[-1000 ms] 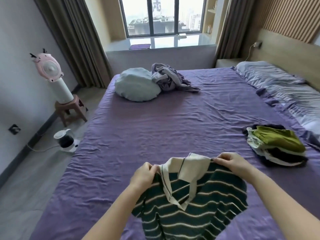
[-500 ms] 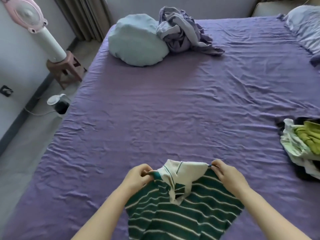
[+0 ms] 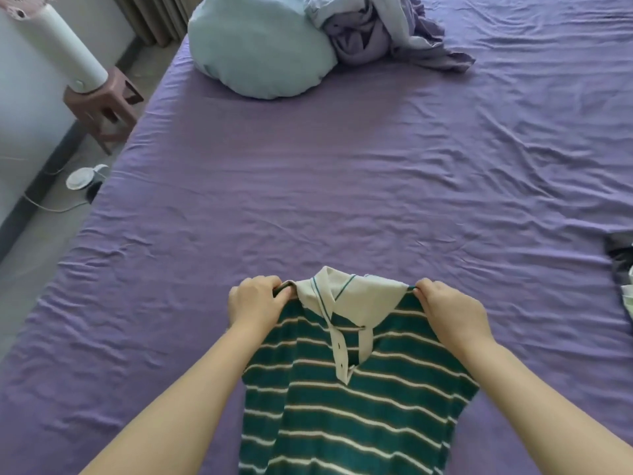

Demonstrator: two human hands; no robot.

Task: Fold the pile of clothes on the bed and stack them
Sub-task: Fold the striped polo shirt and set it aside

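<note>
Both hands are working the shoulders now: the left hand [image 3: 255, 303] is pinching one shoulder of the dark green knitted polo shirt with thin cream stripes [image 3: 346, 406], and the right hand [image 3: 448, 311] is gripping the other. The shirt is lying front-up on the near edge of the wrinkled purple bedsheet [image 3: 342, 186], its soft cream collar [image 3: 346, 291] flopping between the fists. This looks like the squaring-up step before the fold. Next, I'd judge, the sides need tucking inward. The knit is looking thick and limp, so it will likely be sagging wherever unsupported.
</note>
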